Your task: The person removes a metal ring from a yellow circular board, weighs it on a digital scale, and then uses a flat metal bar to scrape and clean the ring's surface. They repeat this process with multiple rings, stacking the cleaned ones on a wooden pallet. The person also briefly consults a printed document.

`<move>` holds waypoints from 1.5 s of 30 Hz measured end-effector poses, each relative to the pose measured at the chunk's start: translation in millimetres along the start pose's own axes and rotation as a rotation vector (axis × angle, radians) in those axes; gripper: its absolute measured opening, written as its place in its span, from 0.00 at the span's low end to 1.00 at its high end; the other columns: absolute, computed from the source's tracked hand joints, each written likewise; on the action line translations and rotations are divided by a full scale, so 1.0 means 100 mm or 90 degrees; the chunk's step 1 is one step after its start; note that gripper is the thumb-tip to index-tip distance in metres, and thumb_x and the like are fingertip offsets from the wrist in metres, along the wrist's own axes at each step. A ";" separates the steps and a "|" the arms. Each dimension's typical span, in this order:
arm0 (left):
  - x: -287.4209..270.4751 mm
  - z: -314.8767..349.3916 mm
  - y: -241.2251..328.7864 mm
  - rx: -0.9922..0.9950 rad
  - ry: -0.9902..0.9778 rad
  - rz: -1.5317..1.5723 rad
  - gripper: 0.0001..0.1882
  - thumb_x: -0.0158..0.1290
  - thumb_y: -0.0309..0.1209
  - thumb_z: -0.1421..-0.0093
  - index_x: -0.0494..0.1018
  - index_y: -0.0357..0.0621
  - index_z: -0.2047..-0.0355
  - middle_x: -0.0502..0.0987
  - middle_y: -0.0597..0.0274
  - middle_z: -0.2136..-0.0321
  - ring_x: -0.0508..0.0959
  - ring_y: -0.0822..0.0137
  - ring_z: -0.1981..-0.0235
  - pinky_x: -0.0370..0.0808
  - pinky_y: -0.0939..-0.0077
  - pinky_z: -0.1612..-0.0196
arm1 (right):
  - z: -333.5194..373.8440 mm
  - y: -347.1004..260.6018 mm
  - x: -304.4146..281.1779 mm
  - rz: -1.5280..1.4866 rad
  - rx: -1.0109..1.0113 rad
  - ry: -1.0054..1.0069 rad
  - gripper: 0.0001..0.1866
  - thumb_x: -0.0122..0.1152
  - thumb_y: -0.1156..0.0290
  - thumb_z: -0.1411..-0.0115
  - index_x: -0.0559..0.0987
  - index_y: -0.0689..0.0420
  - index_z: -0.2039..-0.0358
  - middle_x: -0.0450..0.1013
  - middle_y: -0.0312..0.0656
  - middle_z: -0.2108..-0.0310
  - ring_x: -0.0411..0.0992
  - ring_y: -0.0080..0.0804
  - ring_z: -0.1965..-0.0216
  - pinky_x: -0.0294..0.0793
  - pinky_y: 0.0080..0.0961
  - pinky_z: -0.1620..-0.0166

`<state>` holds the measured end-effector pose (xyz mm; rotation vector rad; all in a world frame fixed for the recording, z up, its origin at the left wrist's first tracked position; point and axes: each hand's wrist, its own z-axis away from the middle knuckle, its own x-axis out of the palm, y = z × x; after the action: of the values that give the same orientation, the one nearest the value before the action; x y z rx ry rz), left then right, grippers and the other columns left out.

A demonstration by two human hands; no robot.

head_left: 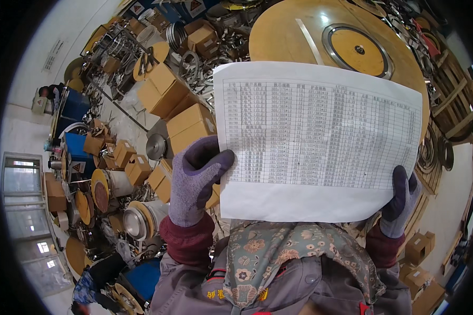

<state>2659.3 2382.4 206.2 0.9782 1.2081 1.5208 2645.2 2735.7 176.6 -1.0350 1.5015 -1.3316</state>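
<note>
A white sheet of paper [310,202] printed with a dense table is held up in front of me. My left hand [197,165], in a grey and purple work glove, pinches its left edge between thumb and fingers. At the lower right edge my right hand [402,197], gloved the same way, grips the sheet with the thumb on the front; its fingers are mostly hidden behind the paper. Beyond the sheet's top edge lies a large round yellow-brown table [278,34], with a metal ring [388,65] around its centre and a narrow metal strip [310,41] on it.
Cardboard boxes [165,89] are stacked beyond my left hand. Metal rings and strips [189,65] lie heaped behind them. Drum-like rolls [136,223] stand at left. Wooden pallets [449,102] lean at right. Another person [97,283] is at lower left.
</note>
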 end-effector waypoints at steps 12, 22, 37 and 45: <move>-0.05 0.07 -0.04 0.018 -0.001 0.000 0.18 0.60 0.26 0.46 0.76 0.31 0.55 0.81 0.58 0.64 0.78 0.73 0.63 0.74 0.77 0.56 | 0.06 0.00 0.03 -0.008 -0.001 0.006 0.16 0.57 0.66 0.38 0.79 0.70 0.60 0.78 0.41 0.66 0.72 0.23 0.66 0.70 0.22 0.60; -0.11 0.09 -0.07 -0.002 -0.002 0.008 0.18 0.61 0.26 0.46 0.76 0.31 0.55 0.81 0.58 0.64 0.77 0.73 0.63 0.73 0.78 0.56 | 0.11 -0.02 0.06 0.004 0.000 0.006 0.17 0.58 0.65 0.38 0.79 0.70 0.60 0.78 0.41 0.66 0.72 0.23 0.65 0.69 0.22 0.60; -0.09 0.07 0.00 0.007 -0.041 -0.014 0.17 0.60 0.24 0.45 0.76 0.31 0.55 0.81 0.59 0.63 0.78 0.74 0.63 0.74 0.78 0.56 | 0.11 -0.04 0.07 0.005 -0.004 -0.007 0.16 0.59 0.65 0.38 0.80 0.68 0.60 0.78 0.39 0.67 0.71 0.21 0.65 0.69 0.22 0.59; -0.05 0.04 -0.01 -0.017 -0.016 -0.026 0.20 0.59 0.26 0.49 0.75 0.30 0.55 0.80 0.54 0.62 0.79 0.68 0.61 0.74 0.73 0.53 | 0.08 -0.03 0.07 0.013 0.006 -0.009 0.15 0.58 0.66 0.38 0.80 0.68 0.61 0.78 0.39 0.67 0.71 0.21 0.65 0.69 0.22 0.59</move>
<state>2664.1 2378.4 206.0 0.9471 1.1810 1.4847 2651.3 2726.4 178.8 -1.0190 1.4898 -1.3133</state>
